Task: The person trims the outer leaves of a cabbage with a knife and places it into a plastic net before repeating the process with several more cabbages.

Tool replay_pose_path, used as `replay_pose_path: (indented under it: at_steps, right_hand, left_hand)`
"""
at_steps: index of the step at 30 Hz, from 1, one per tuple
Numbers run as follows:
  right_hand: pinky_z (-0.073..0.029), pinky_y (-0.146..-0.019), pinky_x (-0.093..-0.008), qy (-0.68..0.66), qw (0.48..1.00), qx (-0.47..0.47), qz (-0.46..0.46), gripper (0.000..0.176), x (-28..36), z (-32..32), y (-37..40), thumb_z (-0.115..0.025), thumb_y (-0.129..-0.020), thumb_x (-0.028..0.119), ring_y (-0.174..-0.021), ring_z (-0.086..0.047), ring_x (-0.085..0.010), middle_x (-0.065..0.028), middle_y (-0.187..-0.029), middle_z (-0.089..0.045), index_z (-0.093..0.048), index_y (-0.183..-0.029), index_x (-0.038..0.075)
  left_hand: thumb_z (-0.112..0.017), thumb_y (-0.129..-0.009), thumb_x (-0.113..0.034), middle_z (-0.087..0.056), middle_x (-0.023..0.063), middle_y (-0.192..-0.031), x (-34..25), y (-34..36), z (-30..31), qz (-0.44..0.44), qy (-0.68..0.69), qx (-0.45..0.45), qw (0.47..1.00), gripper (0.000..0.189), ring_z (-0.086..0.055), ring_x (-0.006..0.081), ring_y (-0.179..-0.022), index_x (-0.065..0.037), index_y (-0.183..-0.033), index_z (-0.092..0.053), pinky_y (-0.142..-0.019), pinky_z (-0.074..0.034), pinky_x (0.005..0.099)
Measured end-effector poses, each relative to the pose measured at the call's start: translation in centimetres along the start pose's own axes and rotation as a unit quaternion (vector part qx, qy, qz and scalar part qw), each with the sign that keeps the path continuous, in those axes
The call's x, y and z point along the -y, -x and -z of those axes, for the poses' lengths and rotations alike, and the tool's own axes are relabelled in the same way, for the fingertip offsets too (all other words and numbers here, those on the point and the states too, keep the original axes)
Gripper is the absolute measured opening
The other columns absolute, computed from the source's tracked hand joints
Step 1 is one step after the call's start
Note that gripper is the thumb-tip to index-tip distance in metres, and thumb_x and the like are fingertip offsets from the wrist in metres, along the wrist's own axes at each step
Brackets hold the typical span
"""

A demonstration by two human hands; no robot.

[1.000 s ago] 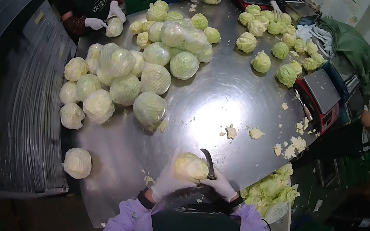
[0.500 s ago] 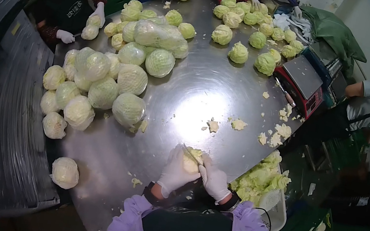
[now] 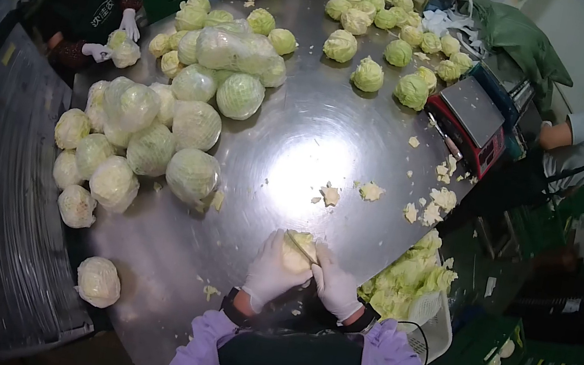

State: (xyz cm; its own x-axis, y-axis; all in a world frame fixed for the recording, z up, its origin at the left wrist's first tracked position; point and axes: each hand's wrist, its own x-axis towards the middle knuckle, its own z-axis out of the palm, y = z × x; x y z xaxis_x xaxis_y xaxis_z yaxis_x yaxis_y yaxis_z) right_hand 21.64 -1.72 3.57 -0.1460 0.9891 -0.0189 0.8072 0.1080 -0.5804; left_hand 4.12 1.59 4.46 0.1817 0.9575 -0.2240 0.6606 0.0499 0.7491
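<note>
My left hand [image 3: 270, 270], in a white glove, is wrapped round the side of a pale, trimmed cabbage [image 3: 294, 259] close to my body. In my gloved right hand [image 3: 336, 284] is a small knife [image 3: 302, 247]. Its thin blade lies slantwise across the top of the cabbage, and its handle is mostly hidden by my fingers. Both hands are over the near edge of the steel table [image 3: 242, 197].
Plastic-wrapped cabbages [image 3: 196, 125] are piled at left; bare ones [image 3: 368, 75] lie at the back. Leaf scraps [image 3: 329, 195] dot the table. A red scale [image 3: 471, 116] stands right. Leaves fill a white basket [image 3: 442, 330] beside me. Several co-workers surround the table.
My view has shifted slightly. The knife blade lies a little differently on the cabbage. The left co-worker's hands have come together round a cabbage, and at the back the reaching arms have drawn away.
</note>
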Motion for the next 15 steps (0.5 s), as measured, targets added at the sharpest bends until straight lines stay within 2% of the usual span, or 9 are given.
replay_pose_path:
  at_steps: [7,9,10,12,15]
  right_hand:
    - [-0.052,-0.066,-0.0453,0.017,0.999,0.019,-0.042,0.037,-0.6,0.2,-2.2,-0.047,-0.096,0.033,-0.079,-0.064,-0.0365,-0.0171,-0.118,-0.059,-0.049,-0.128,0.014]
    - [-0.051,-0.067,-0.0459,-0.006,1.0,-0.002,-0.017,0.033,-1.8,-0.1,-3.3,-0.047,-0.096,0.032,-0.079,-0.063,-0.0388,-0.0182,-0.105,-0.063,-0.051,-0.123,0.014]
    - [-0.051,-0.067,-0.0459,-0.007,1.0,-0.005,-0.014,0.033,-2.2,0.3,-3.7,-0.047,-0.096,0.032,-0.079,-0.063,-0.0388,-0.0182,-0.105,-0.063,-0.051,-0.123,0.014]
    - [-0.049,-0.067,-0.0477,-0.11,0.994,-0.008,-0.01,0.029,-2.7,1.2,-4.4,-0.048,-0.095,0.031,-0.079,-0.062,-0.0406,-0.0193,-0.089,-0.064,-0.052,-0.117,0.012]
    - [-0.049,-0.066,-0.0483,-0.085,0.996,-0.024,-0.022,0.024,-3.1,0.3,-5.6,-0.05,-0.094,0.029,-0.078,-0.062,-0.0408,-0.0205,-0.081,-0.064,-0.054,-0.11,0.012]
  left_hand:
    - [-0.076,-0.064,-0.052,-0.044,0.0251,-0.133,-1.1,-0.8,-0.4,-0.004,-0.037,-0.005,0.999,0.106,-0.048,0.0378,-0.122,0.006,-0.139,-0.03,-0.099,-0.042,0.041]
    - [-0.076,-0.064,-0.052,-0.045,0.0247,-0.132,-1.4,-0.9,-0.2,-0.01,-0.058,-0.011,0.998,0.105,-0.048,0.0381,-0.121,0.006,-0.139,-0.031,-0.099,-0.042,0.0413]
    - [-0.076,-0.064,-0.053,-0.046,0.0245,-0.132,-1.6,-0.9,0.3,-0.007,-0.043,0.001,0.999,0.104,-0.049,0.0383,-0.12,0.005,-0.139,-0.031,-0.099,-0.042,0.0417]
    - [-0.076,-0.064,-0.053,-0.046,0.0244,-0.131,-1.4,-0.9,0.7,0.0,-0.028,0.008,1.0,0.104,-0.05,0.0385,-0.119,0.005,-0.138,-0.032,-0.099,-0.041,0.0421]
    - [-0.078,-0.065,-0.05,-0.046,0.024,-0.132,-0.8,-0.1,0.7,-0.022,-0.02,-0.006,1.0,0.102,-0.05,0.0374,-0.119,0.005,-0.138,-0.033,-0.1,-0.042,0.0407]
